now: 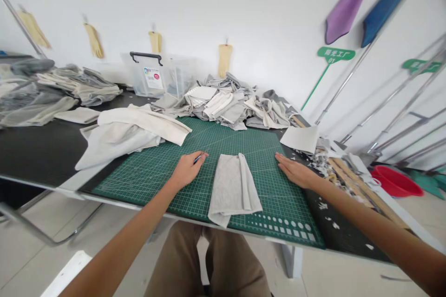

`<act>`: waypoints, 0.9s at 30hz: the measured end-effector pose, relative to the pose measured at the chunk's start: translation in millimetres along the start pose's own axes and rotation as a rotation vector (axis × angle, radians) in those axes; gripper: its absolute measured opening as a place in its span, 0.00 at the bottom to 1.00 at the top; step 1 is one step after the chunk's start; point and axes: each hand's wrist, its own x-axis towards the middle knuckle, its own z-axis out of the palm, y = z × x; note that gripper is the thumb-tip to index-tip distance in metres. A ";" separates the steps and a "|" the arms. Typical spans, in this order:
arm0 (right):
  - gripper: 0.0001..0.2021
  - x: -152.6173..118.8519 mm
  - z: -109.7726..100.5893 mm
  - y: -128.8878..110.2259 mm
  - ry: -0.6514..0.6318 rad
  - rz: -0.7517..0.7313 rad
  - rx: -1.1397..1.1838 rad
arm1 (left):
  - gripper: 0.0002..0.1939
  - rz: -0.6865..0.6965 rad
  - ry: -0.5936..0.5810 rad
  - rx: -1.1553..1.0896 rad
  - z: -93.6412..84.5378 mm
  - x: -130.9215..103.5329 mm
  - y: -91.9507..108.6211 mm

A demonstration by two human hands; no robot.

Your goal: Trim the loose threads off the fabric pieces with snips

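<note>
A folded piece of light grey fabric (232,185) lies on the green cutting mat (167,171), its lower edge close to the front of the table. To the left of the fabric, my left hand (188,169) is closed around a small dark tool (199,158); only its tip shows, so its kind cannot be made out. My right hand (294,171) is at the right side of the mat, fingers stretched out and holding nothing. Neither hand touches the grey fabric.
White cloth (125,132) overlaps the mat's left corner. Behind the mat sits a heap of grey and white fabric pieces (223,102) beside a clear plastic box (148,76). More cloth stacks (80,83) stand left. Scraps (318,160) and wooden strips (351,181) lie right, near a red basin (397,182).
</note>
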 end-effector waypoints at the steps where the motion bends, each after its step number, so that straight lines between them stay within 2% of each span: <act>1: 0.26 -17.2 -3.6 6.2 0.011 0.033 -0.052 | 0.21 0.000 0.001 0.002 0.1 -0.3 -0.6; 4: 0.23 -57.5 -22.2 19.0 0.014 0.091 -0.145 | 0.21 0.002 0.000 0.004 0.6 -0.6 -2.8; 6: 0.22 -73.6 -40.4 20.3 0.021 0.113 -0.174 | 0.21 0.005 -0.001 0.003 0.9 -0.3 -4.2; 9: 0.23 -82.8 -66.8 8.3 0.114 0.174 -0.212 | 0.21 0.012 -0.005 0.001 1.2 0.3 -4.4; 11: 0.23 -80.9 -76.6 -9.7 0.207 0.206 -0.197 | 0.22 0.019 -0.010 -0.002 1.0 0.1 -3.0; 14: 0.22 -69.2 -75.6 -50.1 0.304 0.155 -0.079 | 0.22 0.018 -0.009 -0.013 0.1 -1.3 0.3; 18: 0.21 -40.7 -62.3 -112.0 0.341 0.018 0.156 | 0.23 0.005 0.005 -0.030 -1.5 -2.5 2.7; 20: 0.20 -20.4 -59.2 -134.7 0.361 -0.032 0.281 | 0.23 -0.004 0.015 -0.033 -2.3 -2.3 2.3; 23: 0.20 15.2 -56.7 -149.1 0.405 -0.062 0.456 | 0.23 -0.022 0.031 -0.028 -3.0 -1.9 2.3; 27: 0.19 49.1 -41.4 -146.0 0.430 -0.035 0.542 | 0.23 -0.033 0.035 -0.013 -3.9 -1.3 4.4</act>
